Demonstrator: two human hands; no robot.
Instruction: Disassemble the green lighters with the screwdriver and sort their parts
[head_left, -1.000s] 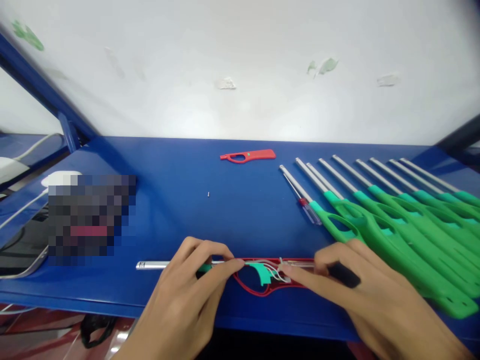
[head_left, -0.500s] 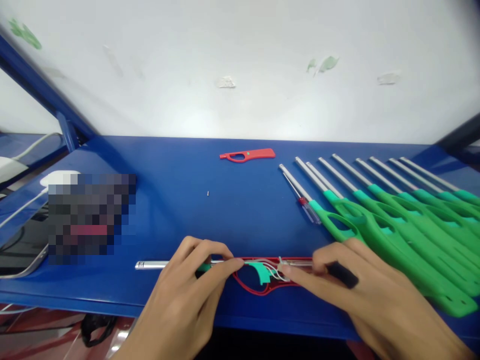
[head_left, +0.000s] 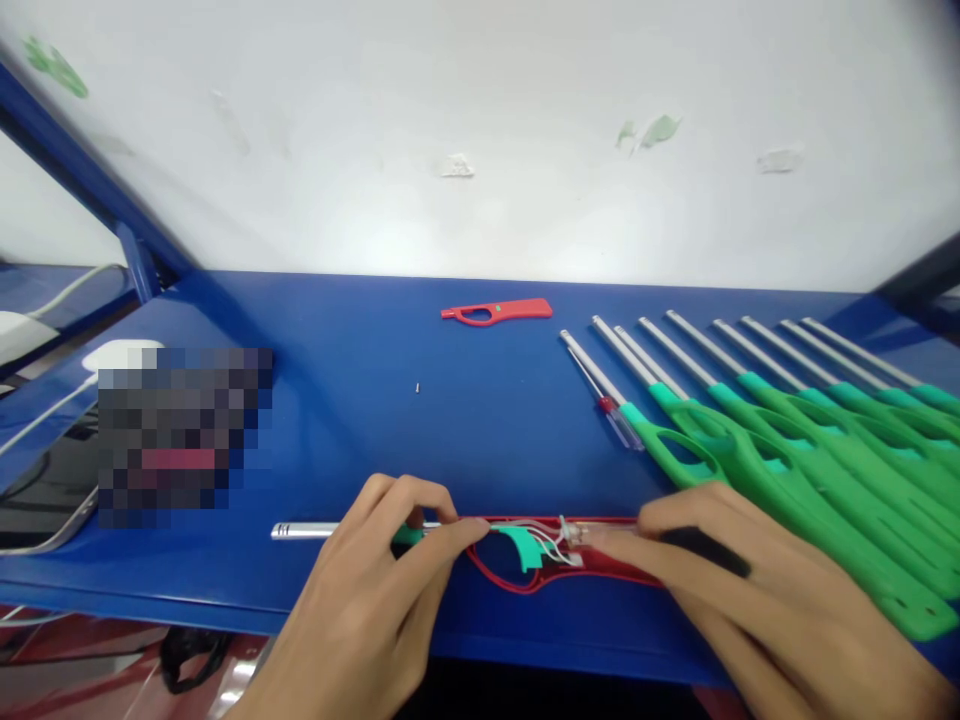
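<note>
An opened gas lighter lies along the front of the blue table, its red half-shell (head_left: 619,568) facing up. Inside it show a green trigger (head_left: 526,547), thin wires (head_left: 551,548) and a clear fuel tank (head_left: 600,530). The silver barrel (head_left: 304,531) points left. My left hand (head_left: 375,580) pinches the lighter where barrel and shell meet. The fingers of my right hand (head_left: 739,570) press on the clear tank toward the shell's right end, partly hiding it. Past the lighter, a matching red half-shell (head_left: 517,309) rests at the back.
Several green lighters (head_left: 817,470) with silver barrels lie side by side on the right. A screwdriver (head_left: 616,415) lies beside the nearest one. A tiny screw (head_left: 418,388) is mid-table. Left stand a blurred-out dark item (head_left: 180,430) and a phone (head_left: 49,500).
My right hand has slid a little to the right along the tank, uncovering its left end and more of the red shell. My left hand keeps its place.
</note>
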